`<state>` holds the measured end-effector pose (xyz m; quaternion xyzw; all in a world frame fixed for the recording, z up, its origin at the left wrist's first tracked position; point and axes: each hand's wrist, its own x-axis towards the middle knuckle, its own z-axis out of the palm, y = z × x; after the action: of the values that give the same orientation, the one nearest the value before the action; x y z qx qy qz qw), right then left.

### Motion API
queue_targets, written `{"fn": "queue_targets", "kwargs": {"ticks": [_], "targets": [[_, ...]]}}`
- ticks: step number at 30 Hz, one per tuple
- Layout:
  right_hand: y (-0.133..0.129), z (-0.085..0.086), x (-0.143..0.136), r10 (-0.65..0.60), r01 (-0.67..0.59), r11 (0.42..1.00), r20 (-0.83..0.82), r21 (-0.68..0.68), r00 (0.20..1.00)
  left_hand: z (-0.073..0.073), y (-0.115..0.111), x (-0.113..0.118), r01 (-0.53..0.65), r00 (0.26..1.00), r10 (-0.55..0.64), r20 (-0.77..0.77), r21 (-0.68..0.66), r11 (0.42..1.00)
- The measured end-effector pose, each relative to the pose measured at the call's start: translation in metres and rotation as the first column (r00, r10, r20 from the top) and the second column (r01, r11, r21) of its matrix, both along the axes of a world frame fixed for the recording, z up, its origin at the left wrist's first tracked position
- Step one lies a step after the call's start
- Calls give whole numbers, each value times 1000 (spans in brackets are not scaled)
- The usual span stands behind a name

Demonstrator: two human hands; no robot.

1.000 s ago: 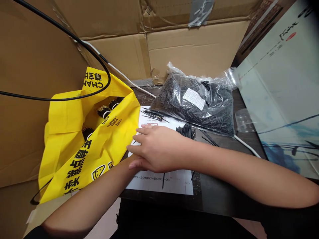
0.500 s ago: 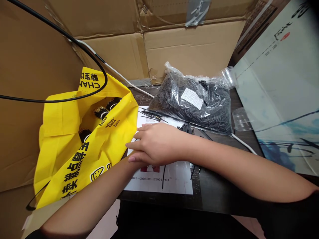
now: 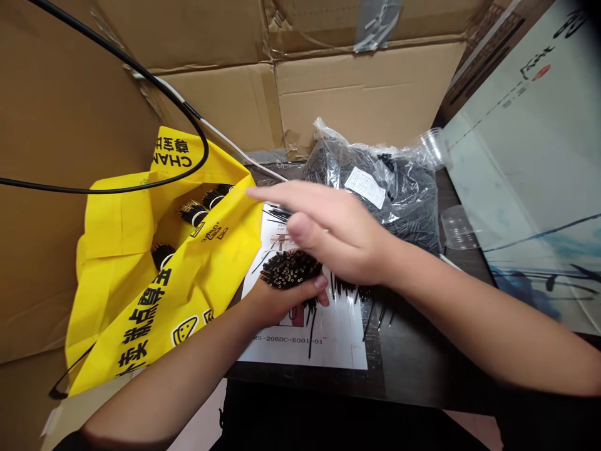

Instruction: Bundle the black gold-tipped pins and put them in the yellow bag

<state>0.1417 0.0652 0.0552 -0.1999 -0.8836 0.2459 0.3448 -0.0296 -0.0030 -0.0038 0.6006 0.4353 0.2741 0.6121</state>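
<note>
— Moved since the earlier frame: what?
— Right hand (image 3: 347, 232), one, formerly laid low across the left; now raised and turned, fingers outstretched and nearly together, thumb apart. Newly exposed: one bundle of black wires (image 3: 287, 268), copper-coloured ends facing the camera.

— Condition of the left hand (image 3: 277, 305)?
— Closed round the bundle, thumb along its near side. Location: above the printed sheet (image 3: 338, 354), between the yellow bag (image 3: 117, 219) and the right hand.

— Does the right hold anything?
— Nothing visible in its fingers; its palm is near the bundle's ends. Contact: cannot tell.

— Significance of the change?
— In my judgement, the left bears the bundle, and the end faces can be checked for evenness. They look roughly level, some strands slightly proud.

— Remaining items?
— Loose black wires (image 3: 310, 332), several, on the sheet and the dark tabletop (image 3: 422, 363). Banded wire bundles (image 3: 192, 212), at least three, white bands, inside the yellow bag. Clear plastic bag (image 3: 416, 219) of short black tubes, one, with white label (image 3: 366, 186), behind the right hand. Clear plastic cups (image 3: 434, 149), stacked, beside that bag.
</note>
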Motion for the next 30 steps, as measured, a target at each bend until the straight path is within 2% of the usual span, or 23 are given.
{"fn": "queue_targets", "kwargs": {"ticks": [2, 4, 6, 10, 14, 19, 24, 30], "targets": [[-9, -3, 20, -149, 151, 988, -54, 34, 987, -1, -5, -2, 50, 986, -33, 162, -99, 994], [-23, -11, 37, -177, 184, 978, -83, 96, 981, 0, -11, -1, 71, 952, -18, 305, -163, 984], [-40, -21, 49, -198, 205, 973, -75, 110, 977, 4, -15, 3, 83, 925, 5, 380, -214, 973], [-67, -30, 61, -308, 312, 947, -62, 69, 949, 12, -22, 19, 116, 858, 105, 502, -389, 914], [-80, -25, 71, -372, 374, 927, -45, 41, 927, 14, -22, 35, 185, 837, 137, 529, -510, 840], [-86, -26, 87, -456, 457, 888, -42, 48, 889, 15, -15, 53, 277, 830, 76, 552, -527, 803], [-87, -33, 95, -492, 494, 866, -46, 82, 870, 13, -11, 63, 255, 838, 98, 536, -544, 799], [-90, -36, 93, -484, 482, 874, 22, 64, 875, 5, -15, 61, 224, 863, 125, 489, -594, 772]]}}
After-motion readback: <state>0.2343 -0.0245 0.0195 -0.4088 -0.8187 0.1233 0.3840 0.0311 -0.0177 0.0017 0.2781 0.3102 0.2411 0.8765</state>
